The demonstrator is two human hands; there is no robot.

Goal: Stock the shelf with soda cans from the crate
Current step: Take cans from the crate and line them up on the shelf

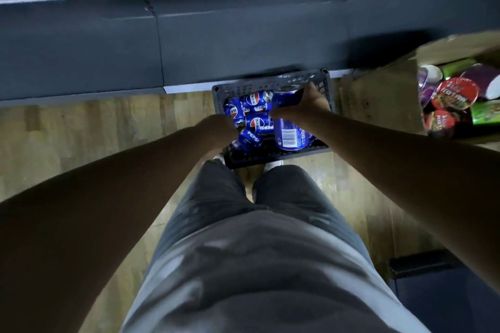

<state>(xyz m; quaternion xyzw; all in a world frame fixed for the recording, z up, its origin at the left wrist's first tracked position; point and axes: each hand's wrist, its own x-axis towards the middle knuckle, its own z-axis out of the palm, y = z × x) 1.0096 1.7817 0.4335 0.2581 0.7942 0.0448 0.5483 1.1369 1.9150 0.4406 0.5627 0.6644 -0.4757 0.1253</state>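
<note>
A dark grey plastic crate sits on the wooden floor against the base of the shelf unit. Several blue Pepsi cans lie jumbled inside it. My right hand reaches into the far right of the crate, fingers curled round a blue can. A larger-looking can with a barcode lies just below that wrist. My left hand dips into the crate's left side beside the cans; its fingers are hidden, so its grip is unclear.
An open cardboard box of instant noodle cups stands right of the crate. Dark shelf boards fill the top of the view. My legs and shoes stand at the crate's near edge. A dark object sits at the lower right.
</note>
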